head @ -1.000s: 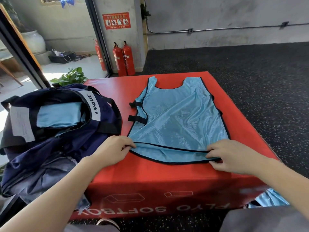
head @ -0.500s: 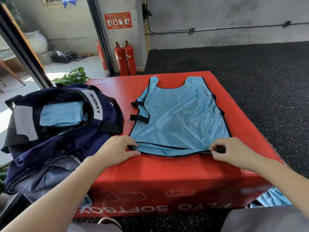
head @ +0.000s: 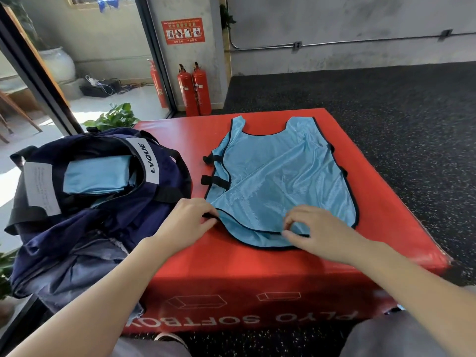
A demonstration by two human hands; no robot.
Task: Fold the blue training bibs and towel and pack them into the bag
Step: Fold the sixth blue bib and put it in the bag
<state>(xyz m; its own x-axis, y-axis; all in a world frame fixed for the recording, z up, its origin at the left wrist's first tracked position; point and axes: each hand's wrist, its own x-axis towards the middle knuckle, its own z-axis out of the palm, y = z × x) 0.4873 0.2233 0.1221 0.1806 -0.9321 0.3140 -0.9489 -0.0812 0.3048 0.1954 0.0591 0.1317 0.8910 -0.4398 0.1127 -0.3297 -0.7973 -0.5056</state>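
The bib [head: 280, 181] lies flat on the red box [head: 257, 274], neck opening away from the person, black-trimmed hem at the near edge. The left hand [head: 185, 222] pinches the hem's left corner. The right hand [head: 319, 230] pinches the hem near its middle, fingers curled over the trim. Just left of the bib, the navy bag [head: 103, 202] stands open on the box's left side, with a folded blue cloth [head: 98, 173] inside. Two extinguishers [head: 194, 90] stand against the far wall.
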